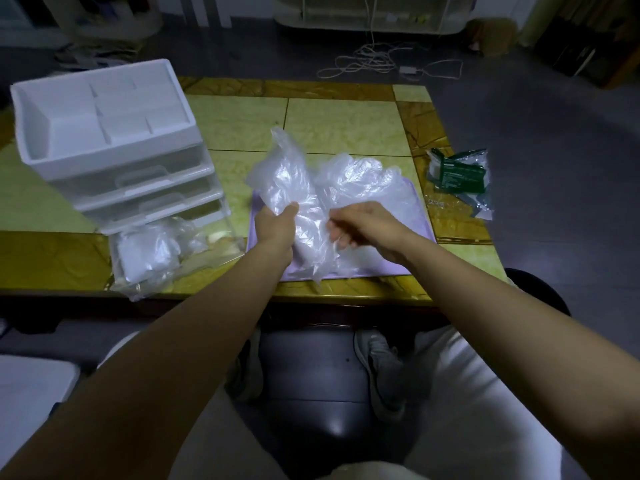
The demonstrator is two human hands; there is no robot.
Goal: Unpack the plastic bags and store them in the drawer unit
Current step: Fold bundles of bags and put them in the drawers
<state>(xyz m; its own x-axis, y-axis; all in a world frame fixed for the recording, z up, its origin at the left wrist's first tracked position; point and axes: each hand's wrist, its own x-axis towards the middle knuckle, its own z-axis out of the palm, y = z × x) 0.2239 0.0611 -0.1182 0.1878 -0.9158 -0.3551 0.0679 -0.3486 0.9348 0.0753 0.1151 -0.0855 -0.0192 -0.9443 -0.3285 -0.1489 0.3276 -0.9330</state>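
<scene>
From the head view, the left hand (277, 227) grips a crumpled bunch of clear plastic bags (304, 181), thumb across the film; the right hand (369, 226) pinches the same bunch with curled fingers; the bags hang over a lilac tray (417, 220) on the counter (346, 123); the white drawer unit (104, 133) stands to the left, its bottom drawer (227, 249) pulled out with more bags (149, 252) inside; a torn green packet (462, 174) lies at the right edge.

Both hands, left (277, 226) and right (367, 230), grip plastic bags (311, 188) above purple tray (415, 209).
</scene>
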